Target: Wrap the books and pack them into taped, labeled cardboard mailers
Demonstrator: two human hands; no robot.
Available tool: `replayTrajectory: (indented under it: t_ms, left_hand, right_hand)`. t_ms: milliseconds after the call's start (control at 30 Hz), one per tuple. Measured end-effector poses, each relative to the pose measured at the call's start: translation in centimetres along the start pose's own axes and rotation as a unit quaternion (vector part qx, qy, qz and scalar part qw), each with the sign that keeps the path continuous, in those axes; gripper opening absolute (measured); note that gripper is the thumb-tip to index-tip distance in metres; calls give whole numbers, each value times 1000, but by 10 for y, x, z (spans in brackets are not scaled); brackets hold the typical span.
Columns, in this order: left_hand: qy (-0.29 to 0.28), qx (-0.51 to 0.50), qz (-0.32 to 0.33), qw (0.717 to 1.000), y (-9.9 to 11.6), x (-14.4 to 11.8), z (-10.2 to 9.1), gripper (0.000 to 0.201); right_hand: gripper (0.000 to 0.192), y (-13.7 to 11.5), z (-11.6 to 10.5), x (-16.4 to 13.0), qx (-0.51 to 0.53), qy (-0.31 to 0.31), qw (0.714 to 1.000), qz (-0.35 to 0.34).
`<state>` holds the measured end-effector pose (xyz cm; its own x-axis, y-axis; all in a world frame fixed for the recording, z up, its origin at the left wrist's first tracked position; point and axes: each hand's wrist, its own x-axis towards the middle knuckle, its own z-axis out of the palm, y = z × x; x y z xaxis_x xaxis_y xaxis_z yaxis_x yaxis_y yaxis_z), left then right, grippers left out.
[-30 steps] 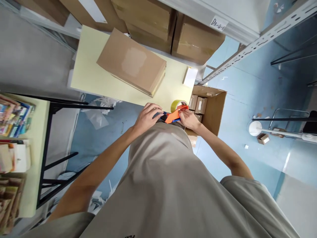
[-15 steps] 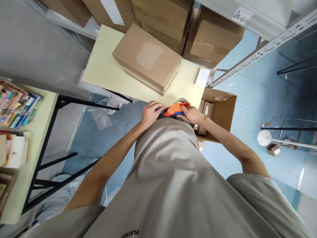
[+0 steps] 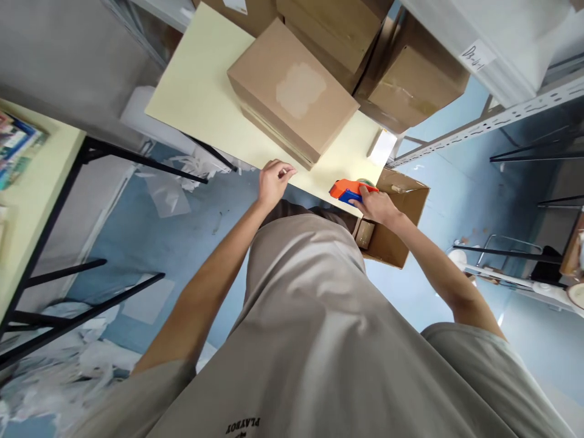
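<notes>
An orange and blue tape dispenser (image 3: 345, 189) is gripped in my right hand (image 3: 379, 205), over the front right part of the pale yellow table (image 3: 201, 91). A roll of tape shows partly behind the fingers. My left hand (image 3: 274, 181) is at the table's front edge, apart from the dispenser, its fingers curled and thumb and fingertips pinched together. Whether anything thin is between them I cannot make out. Beyond both hands lies a closed brown cardboard box (image 3: 294, 91) with a lighter torn patch on top; neither hand touches it.
An open cardboard carton (image 3: 401, 225) holding smaller boxes stands below the table's right end. A small white box (image 3: 382, 146) lies at that corner. More cartons (image 3: 415, 79) stand behind, beside a metal shelf (image 3: 502, 115). Books (image 3: 16, 143) are on another table at left; wrapping scraps (image 3: 91, 365) litter the floor.
My right hand has carried the tape dispenser to the right, away from my left hand. My left hand has moved slightly up toward the table edge. The view has shifted and turned.
</notes>
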<state>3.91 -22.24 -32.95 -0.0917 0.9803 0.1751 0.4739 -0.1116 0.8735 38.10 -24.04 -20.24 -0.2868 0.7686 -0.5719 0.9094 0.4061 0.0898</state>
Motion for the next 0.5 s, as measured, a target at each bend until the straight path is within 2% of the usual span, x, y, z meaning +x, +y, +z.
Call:
replayTrajectory:
  t_ms: [100,200,367,500]
  left_hand:
    - [10,-13,-17,1000,-9,15,21,12]
    - [18,-10,-31,999,-15,28,36,10]
    - [17,-26,-56,998,-23,36,37,14]
    - [28,-32,-64,997,-20,37,37,19]
  right_hand:
    - [81,-1,13,4,7,14,999,47]
    - [75,-18,22,13,30,4,996,80]
    - [67,-41,32,29,75,-14,990,119]
    - [64,-49,40,38,100,3,982,158]
